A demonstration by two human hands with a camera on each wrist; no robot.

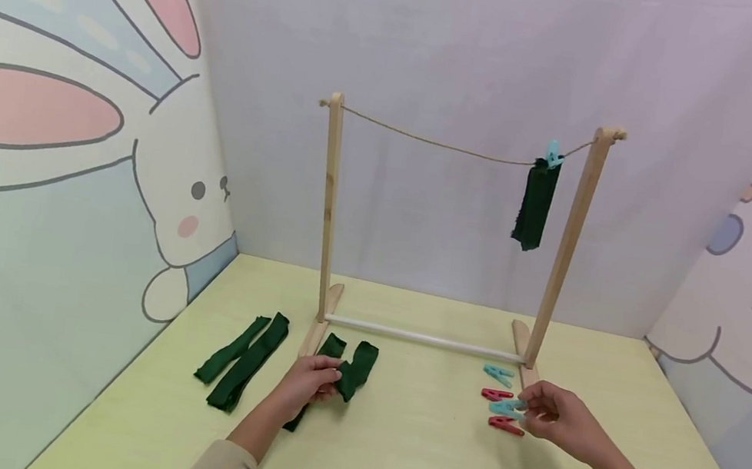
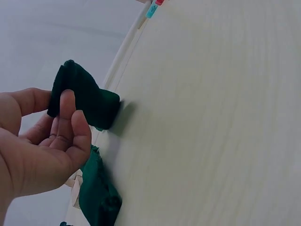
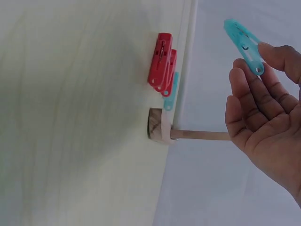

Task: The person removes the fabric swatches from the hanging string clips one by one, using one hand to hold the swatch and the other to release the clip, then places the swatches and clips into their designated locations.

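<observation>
In the head view my left hand (image 1: pixel 309 383) pinches a dark green cloth strip (image 1: pixel 358 368) by one end, its free part lifted off the table and bent over. Another green strip (image 1: pixel 332 346) lies beneath that hand, partly hidden by it. On the right, my right hand (image 1: pixel 560 419) holds a light blue clothespin (image 3: pixel 245 46) between thumb and fingers, raised above the table. Below it lie red clothespins (image 3: pixel 161 59) and a second blue clothespin (image 1: pixel 498 374). A green strip (image 1: pixel 536 204) hangs from the rope (image 1: pixel 442 145), held by a blue clothespin (image 1: pixel 553 154).
The wooden frame (image 1: pixel 328 206) stands at the back of the table, with a white bar (image 1: pixel 420 338) low between its posts. Two more green strips (image 1: pixel 251 363) lie at the left. Walls with cartoon animals (image 1: pixel 178 196) border both sides.
</observation>
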